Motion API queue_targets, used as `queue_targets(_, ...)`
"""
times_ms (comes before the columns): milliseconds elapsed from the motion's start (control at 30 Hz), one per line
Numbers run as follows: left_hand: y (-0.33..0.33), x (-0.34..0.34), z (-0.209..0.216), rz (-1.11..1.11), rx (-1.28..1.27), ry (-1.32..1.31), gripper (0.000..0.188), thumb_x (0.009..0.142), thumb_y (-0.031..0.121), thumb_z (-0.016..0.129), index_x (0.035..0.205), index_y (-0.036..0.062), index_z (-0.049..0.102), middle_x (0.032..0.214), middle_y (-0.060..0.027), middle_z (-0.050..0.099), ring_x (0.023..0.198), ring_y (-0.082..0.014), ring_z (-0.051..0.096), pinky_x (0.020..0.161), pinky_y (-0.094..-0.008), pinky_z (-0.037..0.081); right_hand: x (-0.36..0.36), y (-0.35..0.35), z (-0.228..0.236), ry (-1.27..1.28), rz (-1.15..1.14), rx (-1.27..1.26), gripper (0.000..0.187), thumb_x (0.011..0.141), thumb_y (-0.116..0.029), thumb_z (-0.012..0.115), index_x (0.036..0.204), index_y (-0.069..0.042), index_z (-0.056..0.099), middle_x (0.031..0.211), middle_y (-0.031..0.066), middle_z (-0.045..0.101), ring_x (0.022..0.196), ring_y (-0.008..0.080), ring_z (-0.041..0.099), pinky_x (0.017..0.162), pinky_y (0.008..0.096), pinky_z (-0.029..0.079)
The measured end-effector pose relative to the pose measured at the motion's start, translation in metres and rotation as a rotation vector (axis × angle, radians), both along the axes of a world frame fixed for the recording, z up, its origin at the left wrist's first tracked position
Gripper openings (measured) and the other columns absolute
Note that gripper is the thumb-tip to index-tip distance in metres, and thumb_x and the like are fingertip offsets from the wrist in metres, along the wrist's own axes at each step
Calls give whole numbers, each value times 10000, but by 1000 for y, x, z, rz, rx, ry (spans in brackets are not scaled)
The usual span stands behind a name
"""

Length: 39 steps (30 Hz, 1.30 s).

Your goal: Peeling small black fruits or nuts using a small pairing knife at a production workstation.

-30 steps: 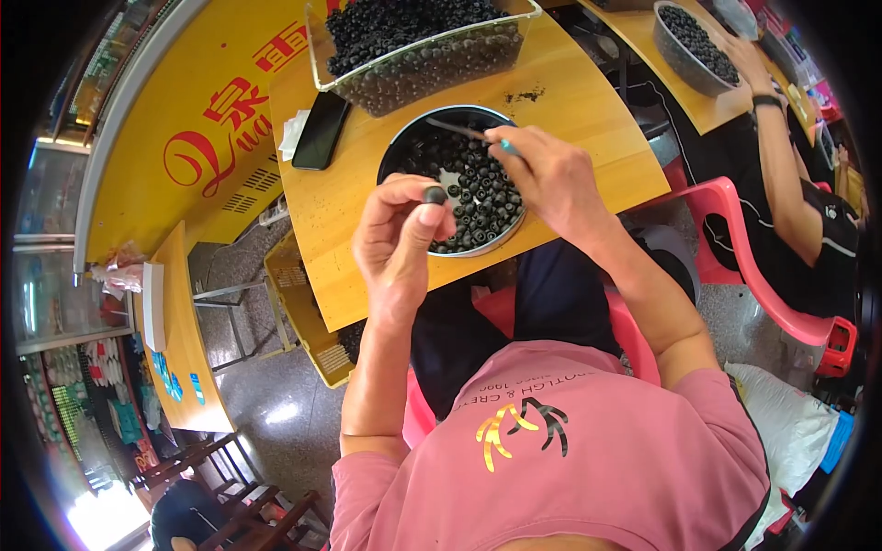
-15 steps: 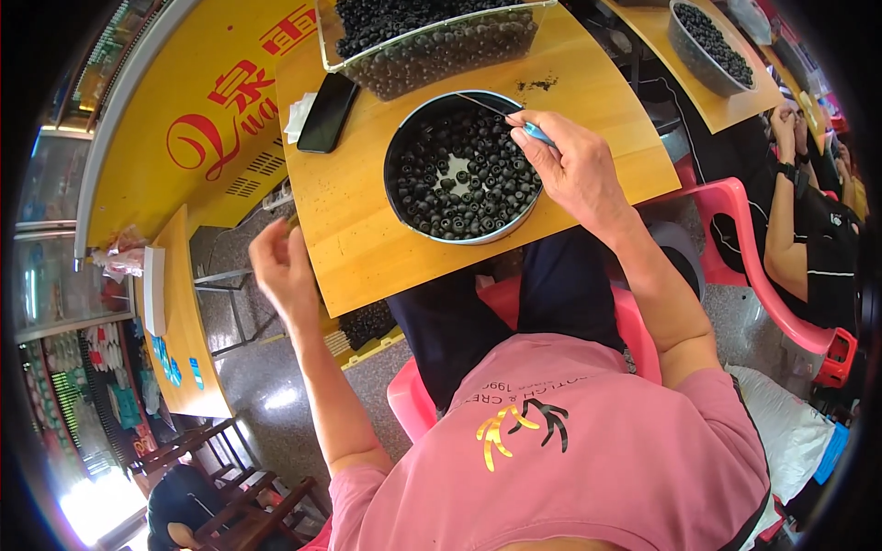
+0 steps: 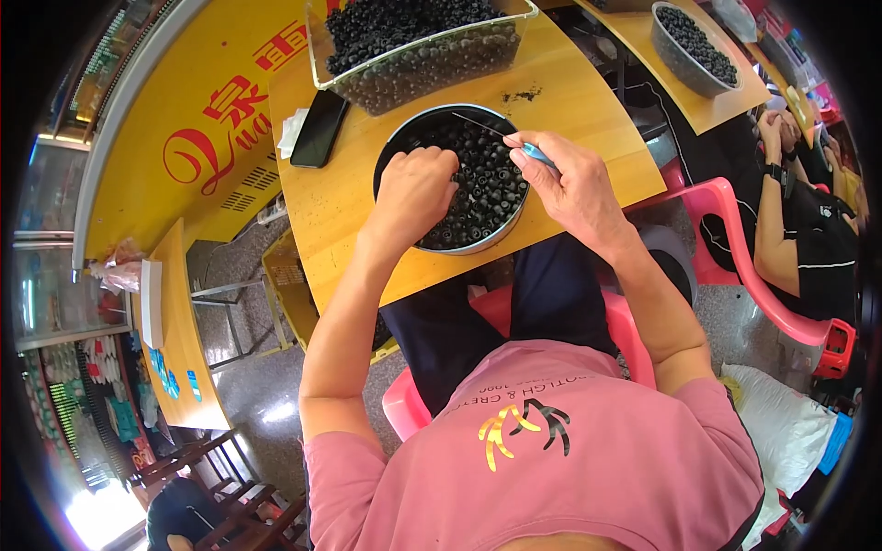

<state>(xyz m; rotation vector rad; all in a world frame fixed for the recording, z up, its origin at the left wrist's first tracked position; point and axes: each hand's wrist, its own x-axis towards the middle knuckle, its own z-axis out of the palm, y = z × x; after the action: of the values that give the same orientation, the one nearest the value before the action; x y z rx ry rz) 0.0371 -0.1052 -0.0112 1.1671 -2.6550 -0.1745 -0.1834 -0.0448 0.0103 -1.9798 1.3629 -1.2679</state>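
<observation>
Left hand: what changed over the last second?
The left hand held a dark piece above the bowl, swung out past the table's near edge, and is now back in the bowl on the dark pieces. The right hand kept the blue-handled pick at the rim.

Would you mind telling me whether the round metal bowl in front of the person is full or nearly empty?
Fairly full: small dark round pieces cover the bottom of the round metal bowl, and the left hand reaches into them.

wooden table [image 3: 588,101] — bowl [image 3: 397,151], tub [image 3: 514,23], phone [image 3: 319,128]
</observation>
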Motion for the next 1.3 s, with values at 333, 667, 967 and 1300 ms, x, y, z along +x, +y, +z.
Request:
queue_targets(333, 36, -7, 32, 136, 643, 1031, 208, 820, 16, 741, 995, 30, 631, 865, 23, 582, 747, -46, 528, 647, -207, 443, 26, -7, 1, -475, 193, 399, 272, 937, -238, 679, 1069, -1, 655, 838, -28, 602, 761, 33, 531, 676, 195, 441)
queue_targets(667, 51, -13, 34, 125, 680, 1245, 216, 860, -22, 698, 1050, 16, 605, 973, 0, 607, 853, -62, 577, 759, -215, 477, 31, -3, 0, -858, 296, 665, 185, 944, -224, 663, 1047, -70, 671, 689, -73, 541, 543, 13, 438, 469, 172, 313)
queue_targets(967, 57, -11, 21, 110, 532, 1301, 184, 889, -21, 675, 1056, -20, 597, 1012, -43, 614, 914, -101, 619, 839, -246, 508, 33, -3, 4, -913, 351, 694, 200, 940, -220, 668, 1072, -69, 667, 707, -73, 545, 548, 10, 434, 473, 176, 316)
queue_targets(1300, 60, -7, 24, 172, 688, 1278, 142, 900, 10, 675, 1030, -15, 622, 995, -27, 614, 918, -94, 635, 785, -225, 510, 33, -3, 12, -838, 320, 663, 200, 937, -198, 670, 1083, -62, 664, 732, -68, 559, 563, 2, 436, 475, 173, 316)
